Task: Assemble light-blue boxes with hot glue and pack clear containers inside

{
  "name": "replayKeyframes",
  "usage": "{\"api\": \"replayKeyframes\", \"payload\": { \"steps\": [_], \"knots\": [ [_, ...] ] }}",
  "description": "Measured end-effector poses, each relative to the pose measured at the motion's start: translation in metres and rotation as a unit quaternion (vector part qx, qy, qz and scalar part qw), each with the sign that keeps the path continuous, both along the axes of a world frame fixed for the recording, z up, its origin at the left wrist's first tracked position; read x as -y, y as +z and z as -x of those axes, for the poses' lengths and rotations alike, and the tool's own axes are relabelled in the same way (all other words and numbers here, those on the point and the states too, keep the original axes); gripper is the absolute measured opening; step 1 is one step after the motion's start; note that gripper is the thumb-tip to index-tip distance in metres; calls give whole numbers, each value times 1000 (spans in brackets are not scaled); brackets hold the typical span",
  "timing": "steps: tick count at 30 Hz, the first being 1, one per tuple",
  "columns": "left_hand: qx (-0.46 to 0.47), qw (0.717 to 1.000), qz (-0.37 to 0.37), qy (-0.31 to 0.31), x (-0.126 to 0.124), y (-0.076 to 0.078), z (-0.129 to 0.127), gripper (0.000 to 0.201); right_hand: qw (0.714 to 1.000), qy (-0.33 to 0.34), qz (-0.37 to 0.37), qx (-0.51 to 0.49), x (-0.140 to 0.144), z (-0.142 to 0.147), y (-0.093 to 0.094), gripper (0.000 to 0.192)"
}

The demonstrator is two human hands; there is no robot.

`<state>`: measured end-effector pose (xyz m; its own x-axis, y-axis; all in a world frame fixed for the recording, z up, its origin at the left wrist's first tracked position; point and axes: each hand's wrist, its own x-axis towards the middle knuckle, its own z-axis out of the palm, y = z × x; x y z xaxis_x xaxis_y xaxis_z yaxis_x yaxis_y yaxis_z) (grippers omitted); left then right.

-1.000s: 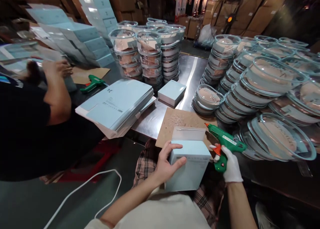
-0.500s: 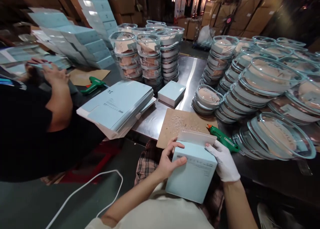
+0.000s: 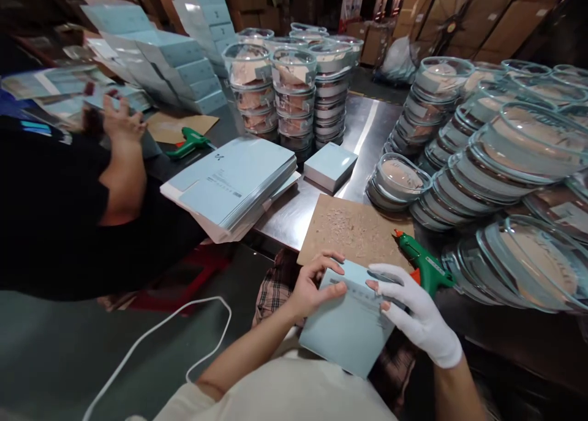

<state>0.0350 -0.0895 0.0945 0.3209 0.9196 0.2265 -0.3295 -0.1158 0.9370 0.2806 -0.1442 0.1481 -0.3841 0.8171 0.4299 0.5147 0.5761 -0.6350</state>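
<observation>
A light-blue cardboard box (image 3: 346,329) with small print rests tilted on my lap at the table edge. My left hand (image 3: 315,289), bare, grips its upper left side, thumb on the printed face and fingers over the top. Over the upper right corner spreads my right hand (image 3: 420,314), in a white glove with bare fingertips. Its fingers are apart and some tips lie at the box's top edge. Beyond the box is a brown cardboard sheet (image 3: 353,225) strewn with pale scraps. A green glue gun (image 3: 427,261) lies right of it.
Flat blue cartons (image 3: 234,182) are stacked at left, near a small closed box (image 3: 331,165). Stacked clear round containers (image 3: 487,163) crowd the right; more (image 3: 294,90) stand behind. A co-worker's hand (image 3: 122,117) is at far left, near another green glue gun (image 3: 190,142). A white cable (image 3: 156,329) loops below.
The raised flap at the box's top no longer stands up. My right hand has moved from gripping the flap's side to spread fingers over the top corner. The view has shifted slightly left.
</observation>
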Motion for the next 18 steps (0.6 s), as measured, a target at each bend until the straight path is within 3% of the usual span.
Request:
{"api": "replayKeyframes", "payload": {
  "steps": [5, 8, 9, 13, 15, 18],
  "knots": [
    [25, 999, 48, 3, -4, 6, -5, 40, 982, -135, -68, -116, 5, 14, -21, 19],
    [28, 997, 73, 25, -10, 10, -5, 40, 962, -197, -54, -183, -2, 25, -35, 4],
    [25, 996, 76, 43, -14, 12, -4, 41, 955, -213, -34, -202, -4, 27, -41, 9],
    [20, 984, 87, 151, -34, 21, 5, 41, 900, -233, 141, -339, -5, 40, -60, 91],
    [32, 977, 107, 183, -50, 28, 11, 46, 883, -219, 231, -346, -4, 49, -60, 99],
    [52, 971, 93, 212, -73, 39, 22, 84, 867, -222, 275, -351, -30, 63, -40, 99]
  ]
}}
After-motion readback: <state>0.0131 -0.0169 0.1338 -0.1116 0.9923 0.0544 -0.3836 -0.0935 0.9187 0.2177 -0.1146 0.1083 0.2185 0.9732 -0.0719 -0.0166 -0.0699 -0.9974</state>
